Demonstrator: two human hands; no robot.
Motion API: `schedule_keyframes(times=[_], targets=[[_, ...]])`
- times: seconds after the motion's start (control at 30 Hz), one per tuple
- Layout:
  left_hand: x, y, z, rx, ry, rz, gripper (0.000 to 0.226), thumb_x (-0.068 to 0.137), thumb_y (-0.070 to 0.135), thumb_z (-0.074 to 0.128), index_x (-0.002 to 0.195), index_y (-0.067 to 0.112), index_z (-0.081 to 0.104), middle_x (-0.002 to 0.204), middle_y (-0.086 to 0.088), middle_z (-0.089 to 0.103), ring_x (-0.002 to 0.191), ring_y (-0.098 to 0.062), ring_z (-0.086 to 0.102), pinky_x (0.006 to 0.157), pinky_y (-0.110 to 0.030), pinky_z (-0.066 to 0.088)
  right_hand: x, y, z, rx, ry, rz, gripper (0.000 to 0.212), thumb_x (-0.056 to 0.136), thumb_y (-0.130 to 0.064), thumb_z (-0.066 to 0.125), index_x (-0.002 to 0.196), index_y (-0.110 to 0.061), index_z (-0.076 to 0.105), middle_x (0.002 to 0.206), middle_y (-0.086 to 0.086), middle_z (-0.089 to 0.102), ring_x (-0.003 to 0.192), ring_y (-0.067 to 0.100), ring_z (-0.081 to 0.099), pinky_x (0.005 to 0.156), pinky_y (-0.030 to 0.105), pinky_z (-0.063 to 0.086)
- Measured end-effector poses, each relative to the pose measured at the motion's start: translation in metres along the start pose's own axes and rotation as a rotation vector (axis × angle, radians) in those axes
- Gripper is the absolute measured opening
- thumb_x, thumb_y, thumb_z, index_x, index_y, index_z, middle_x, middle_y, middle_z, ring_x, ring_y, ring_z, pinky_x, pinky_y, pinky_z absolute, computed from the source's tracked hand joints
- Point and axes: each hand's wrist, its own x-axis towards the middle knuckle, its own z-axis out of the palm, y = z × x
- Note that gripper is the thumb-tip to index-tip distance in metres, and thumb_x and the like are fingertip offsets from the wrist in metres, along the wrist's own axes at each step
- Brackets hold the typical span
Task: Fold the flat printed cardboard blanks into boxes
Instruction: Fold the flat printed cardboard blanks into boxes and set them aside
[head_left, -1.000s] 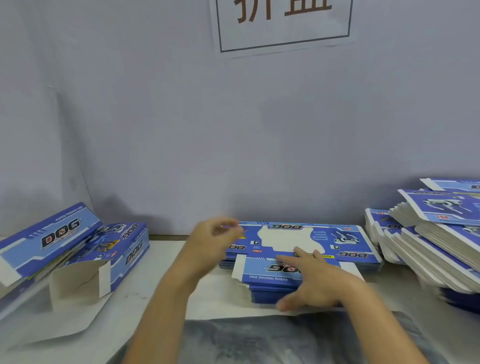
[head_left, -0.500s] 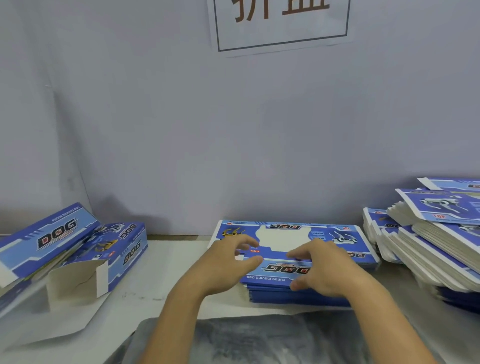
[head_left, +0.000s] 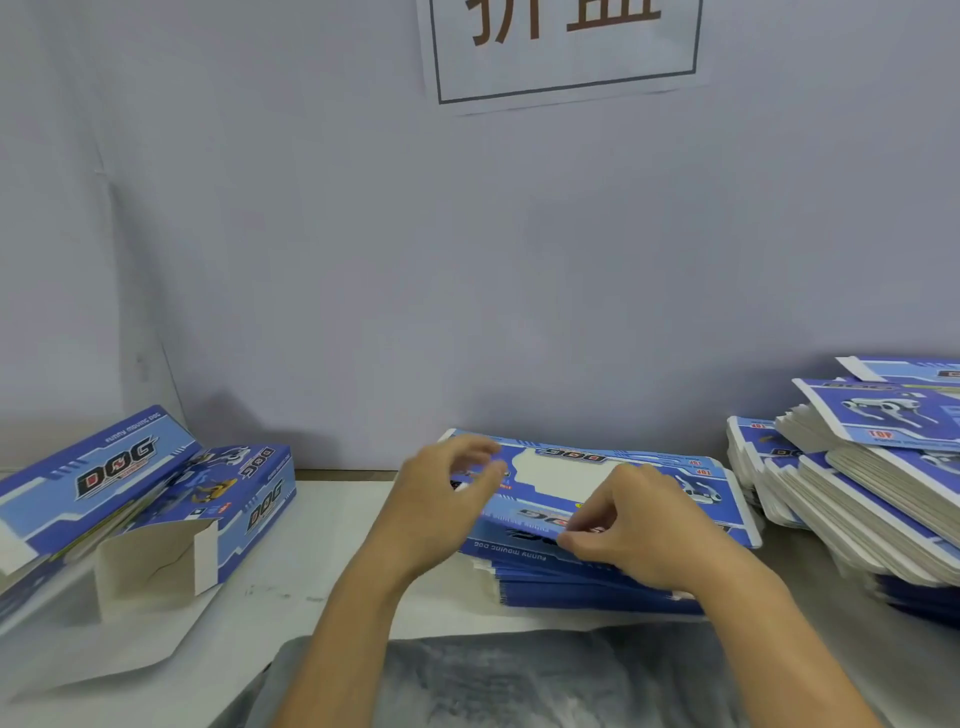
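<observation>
Blue printed cardboard: top blank (head_left: 613, 475) on a stack (head_left: 597, 587) at the counter (head_left: 332, 551) centre. Right hand (head_left: 636, 530): fingers pinched shut on the blank's near edge, thumb on top. Left hand (head_left: 436, 506): fingers (head_left: 480, 449) loosely curled and spread over the blank's left end; contact unclear. Folded boxes (head_left: 156, 499) far left. More blanks heaped (head_left: 872, 483) far right. Grey cloth (head_left: 519, 680) nearest.
</observation>
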Motion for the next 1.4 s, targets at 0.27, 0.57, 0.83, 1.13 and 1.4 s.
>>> schedule_keyframes(times=[0.27,0.57,0.83,1.13,1.4], targets=[[0.005,0.01,-0.011,-0.242,0.759,0.034,0.029,0.104,0.019,0.049,0.134,0.021,0.051,0.13,0.014,0.048,0.12,-0.003,0.043,0.101,-0.027,0.039,0.002,-0.018,-0.026,-0.07,0.541,-0.207,0.036,0.1,-0.034,0.056,0.068,-0.02,0.064,0.05,-0.004,0.044,0.05,0.024,0.039,0.052,0.034,0.04],[-0.002,0.034,-0.016,-0.703,0.302,0.018,0.068,0.077,0.062,0.053,0.138,0.033,0.046,0.123,0.013,0.066,0.107,-0.004,0.067,0.083,-0.025,0.056,-0.015,-0.051,-0.068,0.426,1.108,-0.418,0.018,0.102,-0.02,0.055,0.087,-0.02,0.065,0.055,-0.006,0.056,0.054,0.017,0.049,0.047,0.017,0.031],[0.002,0.037,-0.038,-0.629,0.429,0.099,0.011,0.099,0.017,0.059,0.106,0.022,0.053,0.097,0.005,0.077,0.087,-0.016,0.076,0.059,-0.025,0.059,-0.013,-0.042,-0.062,0.874,0.699,-0.21,0.017,0.103,-0.014,0.049,0.107,-0.021,0.064,0.071,-0.017,0.073,0.056,0.0,0.065,0.046,0.011,0.045],[-0.004,0.046,-0.022,-0.516,0.301,0.158,0.043,0.074,0.048,0.071,0.108,0.028,0.053,0.101,0.019,0.072,0.089,-0.008,0.074,0.059,-0.02,0.057,-0.006,-0.04,-0.041,0.959,0.514,-0.186,0.025,0.097,-0.029,0.061,0.116,-0.035,0.046,0.093,-0.019,0.073,0.081,0.001,0.072,0.059,0.016,0.054],[-0.005,0.05,-0.011,-0.478,0.254,0.113,0.076,0.061,0.055,0.073,0.124,0.03,0.041,0.112,0.013,0.065,0.093,0.003,0.069,0.062,-0.014,0.056,-0.006,-0.054,-0.033,0.858,0.51,-0.208,0.041,0.089,-0.045,0.061,0.123,-0.035,0.041,0.112,-0.016,0.067,0.095,0.004,0.071,0.08,0.033,0.061]])
